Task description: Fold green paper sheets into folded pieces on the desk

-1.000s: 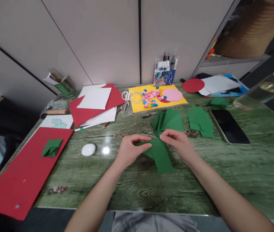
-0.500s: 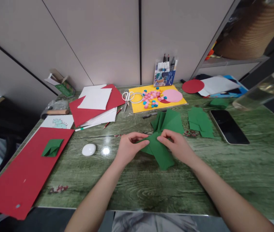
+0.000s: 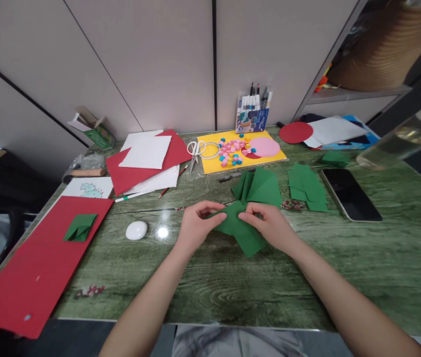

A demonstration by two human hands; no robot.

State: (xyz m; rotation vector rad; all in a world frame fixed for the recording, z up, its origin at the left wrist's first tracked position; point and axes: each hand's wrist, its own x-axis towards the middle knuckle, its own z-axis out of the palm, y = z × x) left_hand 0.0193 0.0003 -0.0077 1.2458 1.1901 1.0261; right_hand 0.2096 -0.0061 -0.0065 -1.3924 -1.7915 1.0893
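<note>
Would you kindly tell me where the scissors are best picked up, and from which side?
Probably by the white handle loops of the scissors, reaching over from the near side: they lie flat, blades pointing toward the person, loops at the far end beside the yellow sheet.

Two hands (image 3: pixel 195 227) (image 3: pixel 271 227), one pinched green paper (image 3: pixel 245 239) (folded), one phone (image 3: pixel 351 194)

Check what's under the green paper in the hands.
The left hand and right hand pinch the folded green paper. Around its edges only the green table shows; fanned green pieces lie just behind. The patch directly beneath is covered by the paper.
</note>
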